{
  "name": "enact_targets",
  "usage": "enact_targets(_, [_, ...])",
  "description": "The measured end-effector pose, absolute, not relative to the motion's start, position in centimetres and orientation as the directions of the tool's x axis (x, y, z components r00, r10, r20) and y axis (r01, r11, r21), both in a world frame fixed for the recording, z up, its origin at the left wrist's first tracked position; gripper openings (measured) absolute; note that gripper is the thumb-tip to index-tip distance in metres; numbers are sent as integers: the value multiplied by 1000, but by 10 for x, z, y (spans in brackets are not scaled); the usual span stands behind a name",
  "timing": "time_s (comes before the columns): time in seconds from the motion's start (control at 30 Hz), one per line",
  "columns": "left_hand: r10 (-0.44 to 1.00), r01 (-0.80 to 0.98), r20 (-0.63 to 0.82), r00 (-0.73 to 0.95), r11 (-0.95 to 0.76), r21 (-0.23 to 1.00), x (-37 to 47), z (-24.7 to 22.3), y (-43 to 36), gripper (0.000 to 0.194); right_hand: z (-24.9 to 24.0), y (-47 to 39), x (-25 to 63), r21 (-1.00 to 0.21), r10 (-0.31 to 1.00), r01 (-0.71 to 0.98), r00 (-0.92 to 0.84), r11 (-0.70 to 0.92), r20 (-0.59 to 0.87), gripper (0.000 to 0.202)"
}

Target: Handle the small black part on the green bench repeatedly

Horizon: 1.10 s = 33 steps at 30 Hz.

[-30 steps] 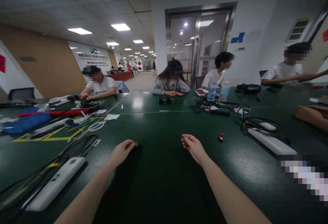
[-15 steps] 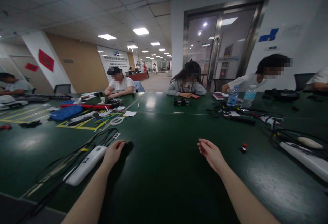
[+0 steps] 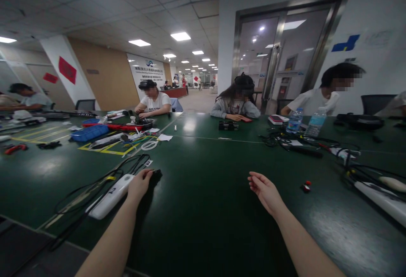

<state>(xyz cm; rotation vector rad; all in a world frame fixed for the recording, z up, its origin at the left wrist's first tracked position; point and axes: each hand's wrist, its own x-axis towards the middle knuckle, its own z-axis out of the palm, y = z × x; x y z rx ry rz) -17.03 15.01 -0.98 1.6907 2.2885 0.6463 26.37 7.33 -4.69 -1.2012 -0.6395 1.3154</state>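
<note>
My left hand (image 3: 139,184) is stretched over the dark green table (image 3: 203,209), its fingertips pinched on a small black object (image 3: 156,174) that rests on or just above the surface. A white power strip (image 3: 111,190) marked "2" lies right beside that hand on its left. My right hand (image 3: 265,190) hovers over the table with its fingers loosely curled and apart, holding nothing. A small red and black part (image 3: 306,186) lies on the table to the right of my right hand, apart from it.
Black cables (image 3: 95,184) run from the power strip. Another white strip (image 3: 380,198) and cables lie at the right. Two water bottles (image 3: 294,120), a blue tray (image 3: 89,133) and yellow tape marks sit farther back. Several people sit around the table's far side.
The view has swung to the left, bringing more of the left table into sight. My left hand has slid left with the small black object toward the power strip. My right hand barely moved.
</note>
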Motion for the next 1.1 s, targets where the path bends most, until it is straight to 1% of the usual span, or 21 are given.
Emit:
enact_targets(0.17, [945,849,77,-318,247,466,-171,-9,151,30,-42,73,263,-902,930,-380,213,-203,-299,17])
enact_targets(0.47, [953,850,41,-301,248,464,-171,-9,151,29,-38,72,262,-905,930,-377,220,-197,-294,17])
enact_targets(0.63, [957,859,41,-288,239,453,-172,-9,151,28,-45,74,263,-904,936,-385,213,-183,-281,17])
enact_targets(0.8, [964,876,47,-262,218,430,-172,-9,150,26,-53,76,265,-908,941,-385,213,-167,-264,18])
enact_targets(1.1, [972,908,88,-216,168,383,-171,-14,153,25,-49,75,265,-913,936,-364,222,-182,-274,20])
